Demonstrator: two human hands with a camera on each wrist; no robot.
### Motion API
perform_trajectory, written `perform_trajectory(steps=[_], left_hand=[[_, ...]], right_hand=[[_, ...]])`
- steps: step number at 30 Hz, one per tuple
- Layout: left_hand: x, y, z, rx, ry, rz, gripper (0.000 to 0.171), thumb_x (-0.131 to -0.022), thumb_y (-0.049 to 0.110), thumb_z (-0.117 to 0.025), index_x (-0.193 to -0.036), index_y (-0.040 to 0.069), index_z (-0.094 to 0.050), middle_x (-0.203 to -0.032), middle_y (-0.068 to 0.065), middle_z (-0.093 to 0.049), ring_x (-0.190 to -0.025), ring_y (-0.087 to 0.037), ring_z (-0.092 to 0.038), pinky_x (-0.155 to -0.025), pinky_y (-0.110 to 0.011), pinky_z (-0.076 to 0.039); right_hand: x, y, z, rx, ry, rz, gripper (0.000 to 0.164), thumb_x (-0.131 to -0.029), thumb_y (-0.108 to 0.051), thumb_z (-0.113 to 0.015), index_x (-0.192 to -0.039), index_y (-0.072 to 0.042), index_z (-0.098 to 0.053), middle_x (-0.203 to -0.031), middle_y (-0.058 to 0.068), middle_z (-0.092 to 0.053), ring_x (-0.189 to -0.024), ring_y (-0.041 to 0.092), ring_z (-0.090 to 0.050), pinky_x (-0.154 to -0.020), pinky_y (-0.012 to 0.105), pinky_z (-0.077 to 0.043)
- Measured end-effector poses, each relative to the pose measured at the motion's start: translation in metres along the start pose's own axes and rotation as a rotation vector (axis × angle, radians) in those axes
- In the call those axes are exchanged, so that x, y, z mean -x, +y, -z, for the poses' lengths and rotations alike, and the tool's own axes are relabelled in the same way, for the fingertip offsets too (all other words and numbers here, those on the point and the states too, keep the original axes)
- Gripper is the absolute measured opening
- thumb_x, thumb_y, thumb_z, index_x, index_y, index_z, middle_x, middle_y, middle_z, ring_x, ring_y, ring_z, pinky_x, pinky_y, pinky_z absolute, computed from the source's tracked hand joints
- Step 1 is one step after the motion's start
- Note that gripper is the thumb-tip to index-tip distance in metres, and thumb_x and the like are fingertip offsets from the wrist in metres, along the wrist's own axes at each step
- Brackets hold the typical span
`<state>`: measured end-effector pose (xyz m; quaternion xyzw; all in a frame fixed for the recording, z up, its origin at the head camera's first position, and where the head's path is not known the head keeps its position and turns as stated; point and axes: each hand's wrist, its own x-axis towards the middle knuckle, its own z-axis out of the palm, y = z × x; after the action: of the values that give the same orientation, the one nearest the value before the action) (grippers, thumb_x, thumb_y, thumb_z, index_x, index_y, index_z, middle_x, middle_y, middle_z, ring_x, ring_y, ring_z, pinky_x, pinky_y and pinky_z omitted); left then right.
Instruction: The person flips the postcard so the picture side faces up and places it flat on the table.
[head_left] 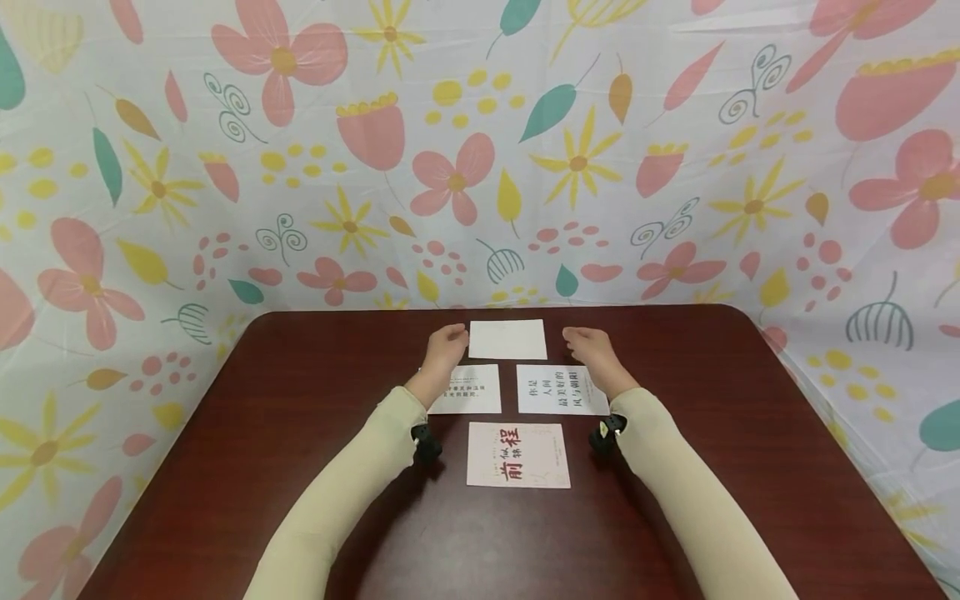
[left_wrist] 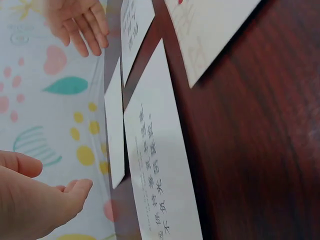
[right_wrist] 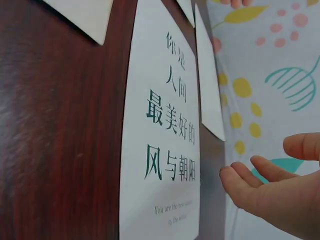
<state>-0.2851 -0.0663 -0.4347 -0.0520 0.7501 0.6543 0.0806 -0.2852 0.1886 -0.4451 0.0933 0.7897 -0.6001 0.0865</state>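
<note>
Four cards would exceed my count, so several flat cards lie on the table: a blank white card [head_left: 507,340] farthest off, a white card with small dark writing [head_left: 480,390] at left, a white card with larger dark characters [right_wrist: 165,125] at right, and a pinkish card with red characters [head_left: 519,455] nearest. My left hand [head_left: 442,357] hovers by the blank card's left edge, fingers loosely bent and holding nothing. Off that card's right side, my right hand [head_left: 597,357] is held with relaxed fingers, also holding nothing. Each forearm partly covers a middle card's outer side in the head view.
The dark reddish-brown table [head_left: 337,500] has rounded far corners. Behind it hangs a white cloth [head_left: 480,242] printed with flowers and leaves. A small black device [head_left: 426,443] sits at the left wrist, and another black device [head_left: 606,435] at the right.
</note>
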Motion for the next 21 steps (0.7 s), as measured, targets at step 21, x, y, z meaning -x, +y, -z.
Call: perform_trajectory(steps=[21], left_hand=[[-0.017,-0.009,-0.002,0.055,-0.041,0.131,0.055,-0.098,0.013,-0.045,-0.146,-0.007,-0.029,-0.148,-0.025,-0.033,-0.135,-0.038,-0.036,-0.111,-0.044,-0.032]], right_hand=[[-0.025,-0.009,-0.031,-0.102,-0.059,-0.110,0.058,-0.102,-0.026,-0.045,-0.147,0.006,-0.028,-0.153,0.020,-0.029,-0.137,0.034,-0.035,-0.111,0.039,-0.032]])
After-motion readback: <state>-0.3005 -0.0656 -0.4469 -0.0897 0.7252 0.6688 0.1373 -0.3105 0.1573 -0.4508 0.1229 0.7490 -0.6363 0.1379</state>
